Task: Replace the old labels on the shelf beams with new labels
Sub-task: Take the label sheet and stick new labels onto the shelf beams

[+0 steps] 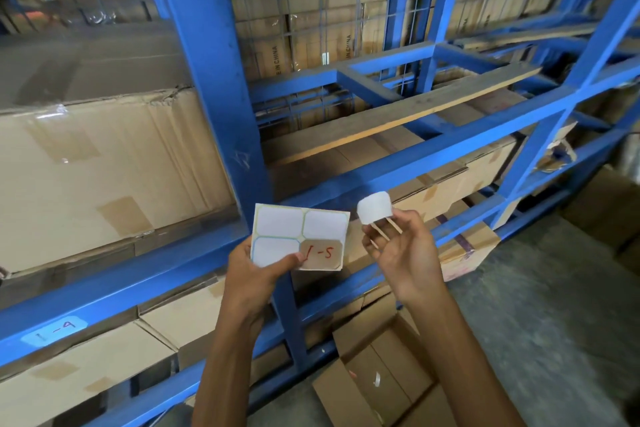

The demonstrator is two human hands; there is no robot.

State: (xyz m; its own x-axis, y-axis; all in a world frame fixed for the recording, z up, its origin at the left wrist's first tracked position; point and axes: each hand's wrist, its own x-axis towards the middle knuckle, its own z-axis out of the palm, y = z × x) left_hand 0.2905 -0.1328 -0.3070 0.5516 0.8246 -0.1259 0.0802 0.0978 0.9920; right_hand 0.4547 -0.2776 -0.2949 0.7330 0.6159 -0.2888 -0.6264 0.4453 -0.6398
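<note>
My left hand [258, 270] pinches a label sheet [294, 236] by its lower edge. The sheet carries blank white labels, and its lower right spot is brown with "1-5" in red. My right hand [401, 250] holds a curled white label [374, 207] at the fingertips, together with two thin light sticks [382, 230]. Both hands hover in front of the blue shelf beam [415, 163]. A light blue label marked "1-4" [53, 330] is stuck on the same beam at the lower left.
A thick blue upright [214, 80] rises just behind the sheet. Cardboard boxes [104, 166] fill the shelves, and a wooden plank [398, 114] lies across the rack. An open cardboard box [374, 367] sits on the concrete floor below my hands.
</note>
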